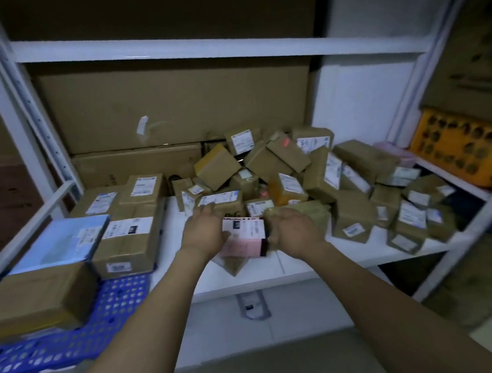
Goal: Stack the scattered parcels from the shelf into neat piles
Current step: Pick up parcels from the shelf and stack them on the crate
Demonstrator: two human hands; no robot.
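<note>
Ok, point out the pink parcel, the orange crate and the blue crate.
pink parcel (pixel 243 246), head view, its pink lower face.
orange crate (pixel 460 147), head view, its holed front wall.
blue crate (pixel 121 302), head view, its perforated surface.

Parcel storeroom, white metal shelving (pixel 217 48), labelled cardboard parcels (pixel 271 170) heaped, plastic crates (pixel 460 147), dim light

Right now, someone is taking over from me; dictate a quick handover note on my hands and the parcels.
Hands: left hand and right hand both grip the pink-labelled parcel, near the front of the shelf.
Done: a neat pile stands at the shelf's left end.
Left: the jumbled heap across the middle and right, plus the parcel in hand.
</note>
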